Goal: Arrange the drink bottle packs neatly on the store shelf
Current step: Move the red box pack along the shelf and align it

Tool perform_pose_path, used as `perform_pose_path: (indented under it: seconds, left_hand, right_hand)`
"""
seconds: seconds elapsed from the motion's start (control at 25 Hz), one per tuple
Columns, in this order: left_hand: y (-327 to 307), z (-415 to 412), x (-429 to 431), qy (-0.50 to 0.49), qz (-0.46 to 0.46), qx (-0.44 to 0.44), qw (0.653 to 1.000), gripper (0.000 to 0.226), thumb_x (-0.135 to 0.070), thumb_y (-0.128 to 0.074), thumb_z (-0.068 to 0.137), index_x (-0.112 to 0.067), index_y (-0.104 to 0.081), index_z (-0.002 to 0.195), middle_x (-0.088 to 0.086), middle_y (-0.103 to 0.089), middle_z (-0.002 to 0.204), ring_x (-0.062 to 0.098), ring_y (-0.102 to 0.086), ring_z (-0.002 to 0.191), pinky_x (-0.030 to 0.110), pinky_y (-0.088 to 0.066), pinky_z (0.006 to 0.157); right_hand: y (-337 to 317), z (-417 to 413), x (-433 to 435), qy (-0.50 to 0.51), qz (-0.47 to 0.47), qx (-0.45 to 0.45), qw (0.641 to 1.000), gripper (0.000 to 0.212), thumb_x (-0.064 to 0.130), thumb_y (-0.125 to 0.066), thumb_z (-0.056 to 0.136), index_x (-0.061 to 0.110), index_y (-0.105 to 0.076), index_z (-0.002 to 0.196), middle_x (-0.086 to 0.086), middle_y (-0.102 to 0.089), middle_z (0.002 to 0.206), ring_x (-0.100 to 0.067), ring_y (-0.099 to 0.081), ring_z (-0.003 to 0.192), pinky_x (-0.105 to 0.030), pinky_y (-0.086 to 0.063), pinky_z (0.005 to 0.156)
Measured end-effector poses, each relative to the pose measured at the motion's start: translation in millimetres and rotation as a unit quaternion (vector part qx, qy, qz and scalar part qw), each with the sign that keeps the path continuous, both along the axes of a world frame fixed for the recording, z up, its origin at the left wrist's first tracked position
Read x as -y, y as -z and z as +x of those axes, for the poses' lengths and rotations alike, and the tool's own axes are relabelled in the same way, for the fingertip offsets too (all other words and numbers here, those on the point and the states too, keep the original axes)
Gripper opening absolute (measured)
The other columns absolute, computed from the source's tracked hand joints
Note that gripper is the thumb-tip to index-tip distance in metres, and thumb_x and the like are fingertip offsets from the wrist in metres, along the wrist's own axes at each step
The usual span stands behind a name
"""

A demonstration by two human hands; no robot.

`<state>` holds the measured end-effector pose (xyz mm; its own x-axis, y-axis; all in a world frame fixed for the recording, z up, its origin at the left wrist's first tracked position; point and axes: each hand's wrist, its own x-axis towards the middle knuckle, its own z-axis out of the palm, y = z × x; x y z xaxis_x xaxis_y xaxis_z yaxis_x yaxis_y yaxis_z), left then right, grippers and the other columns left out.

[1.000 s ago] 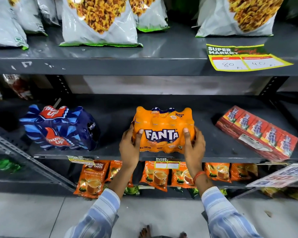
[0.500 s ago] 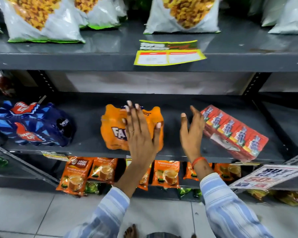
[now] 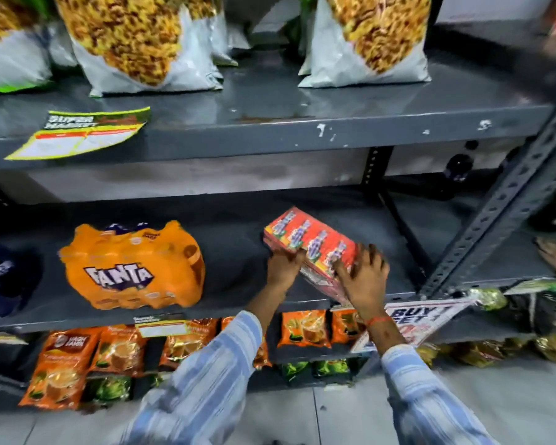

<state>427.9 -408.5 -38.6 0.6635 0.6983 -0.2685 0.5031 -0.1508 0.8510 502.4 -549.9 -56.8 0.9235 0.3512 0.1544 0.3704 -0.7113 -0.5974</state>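
In the head view, the red pack (image 3: 312, 244) is gripped at its near edge by the left hand (image 3: 284, 266) and right hand (image 3: 365, 277), fingers curled onto it, on the middle shelf (image 3: 238, 261), right of the Fanta pack (image 3: 132, 264).

I have one view only, from the head camera, so nothing overlaps with a second view. It looks forward and down at the middle shelf (image 3: 238, 258), close enough that my forearms fill the lower frame. Wide-angle bending curves the upper shelf (image 3: 270, 136) above it; the floor (image 3: 495, 396) shows below it. The upright post (image 3: 495, 213) right of it leans diagonally. Edges are blurred.
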Motion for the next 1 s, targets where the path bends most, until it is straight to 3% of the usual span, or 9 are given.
perform_pose_path:
  seconds: [0.08, 0.2, 0.28, 0.36, 0.4, 0.48, 0.6, 0.8, 1.0]
  left_hand:
    - [3.8, 10.0, 5.2, -0.053, -0.045, -0.007, 0.998, 0.063, -0.043, -0.056, 0.087, 0.004, -0.049, 0.13, 0.029, -0.054, 0.132, 0.04, -0.048, 0.127, 0.043, -0.04, 0.106]
    - [7.9, 18.4, 20.2, -0.1, -0.073, -0.041, 0.991, 0.072, -0.041, -0.05, 0.093, -0.003, -0.021, 0.147, 0.03, -0.031, 0.148, 0.044, -0.03, 0.136, 0.045, -0.026, 0.115]
    - [-0.1, 20.9, 19.7, -0.137, -0.026, -0.023, 0.99, 0.078, -0.041, -0.05, 0.092, -0.008, -0.01, 0.15, 0.026, -0.018, 0.155, 0.043, -0.021, 0.142, 0.047, -0.02, 0.117]
    - [-5.3, 25.4, -6.0, -0.131, 0.142, -0.027, 0.981, 0.077, -0.039, -0.053, 0.09, -0.007, -0.015, 0.149, 0.02, -0.019, 0.158, 0.038, -0.02, 0.144, 0.047, -0.021, 0.117]
    - [-8.9, 30.3, -25.5, -0.089, 0.2, -0.039, 0.975, 0.071, -0.039, -0.055, 0.089, -0.006, -0.027, 0.145, 0.019, -0.029, 0.154, 0.037, -0.029, 0.141, 0.046, -0.025, 0.116]
    - [-19.3, 39.7, -59.0, 0.006, 0.144, -0.055, 0.988, 0.053, -0.036, -0.061, 0.087, -0.003, -0.05, 0.127, 0.023, -0.055, 0.135, 0.037, -0.053, 0.124, 0.042, -0.042, 0.103]
    - [-20.3, 38.3, -73.2, 0.044, 0.034, -0.026, 0.998, 0.04, -0.023, -0.068, 0.085, 0.002, -0.058, 0.114, 0.024, -0.065, 0.12, 0.036, -0.064, 0.107, 0.033, -0.05, 0.087]
    - [-7.2, 9.8, -76.4, 0.043, 0.044, 0.048, 0.997, 0.044, -0.011, -0.067, 0.086, 0.006, -0.051, 0.124, 0.028, -0.057, 0.128, 0.039, -0.058, 0.115, 0.05, -0.046, 0.102]
    - [15.1, -36.6, -55.2, -0.007, 0.077, 0.151, 0.986, 0.056, -0.019, -0.064, 0.088, -0.007, -0.039, 0.136, 0.018, -0.047, 0.134, 0.028, -0.05, 0.122, 0.045, -0.045, 0.104]
  right_hand:
    - [2.6, 0.8, 0.4, -0.008, 0.032, -0.007, 0.999, 0.07, 0.04, -0.064, 0.082, 0.006, -0.04, 0.138, -0.023, -0.035, 0.147, -0.04, -0.03, 0.134, -0.045, -0.021, 0.112]
    - [3.6, -3.6, -0.3, 0.004, 0.085, -0.029, 0.996, 0.075, 0.04, -0.064, 0.082, 0.008, -0.033, 0.143, -0.021, -0.028, 0.151, -0.04, -0.025, 0.137, -0.046, -0.022, 0.113]
    - [4.3, -8.1, 0.1, 0.035, 0.152, -0.087, 0.984, 0.089, 0.043, -0.065, 0.081, 0.007, -0.019, 0.147, -0.021, -0.018, 0.154, -0.038, -0.022, 0.141, -0.044, -0.023, 0.114]
    - [5.6, -10.2, -2.5, 0.085, 0.233, -0.169, 0.954, 0.101, 0.046, -0.069, 0.077, 0.006, -0.01, 0.149, -0.021, -0.025, 0.151, -0.037, -0.031, 0.137, -0.043, -0.029, 0.112]
    - [5.9, -10.7, -4.4, 0.109, 0.261, -0.202, 0.938, 0.103, 0.046, -0.071, 0.075, 0.005, -0.011, 0.148, -0.021, -0.032, 0.147, -0.038, -0.039, 0.133, -0.044, -0.033, 0.111]
    - [5.9, -10.4, -7.8, 0.133, 0.293, -0.238, 0.916, 0.093, 0.044, -0.074, 0.073, 0.003, -0.025, 0.14, -0.021, -0.044, 0.136, -0.038, -0.051, 0.121, -0.048, -0.042, 0.106]
    - [6.5, 1.4, -10.4, 0.12, 0.318, -0.238, 0.91, 0.068, 0.034, -0.076, 0.073, 0.005, -0.041, 0.124, -0.019, -0.057, 0.124, -0.034, -0.061, 0.108, -0.048, -0.049, 0.097]
    - [0.2, 40.6, -6.9, 0.026, 0.278, -0.24, 0.93, 0.051, 0.032, -0.079, 0.07, 0.018, -0.051, 0.11, -0.014, -0.068, 0.113, -0.026, -0.067, 0.097, -0.041, -0.054, 0.089]
    - [2.0, 64.7, -15.2, -0.066, 0.265, -0.203, 0.94, 0.078, 0.028, -0.079, 0.071, 0.021, -0.036, 0.136, -0.004, -0.058, 0.123, -0.018, -0.059, 0.107, -0.034, -0.048, 0.095]
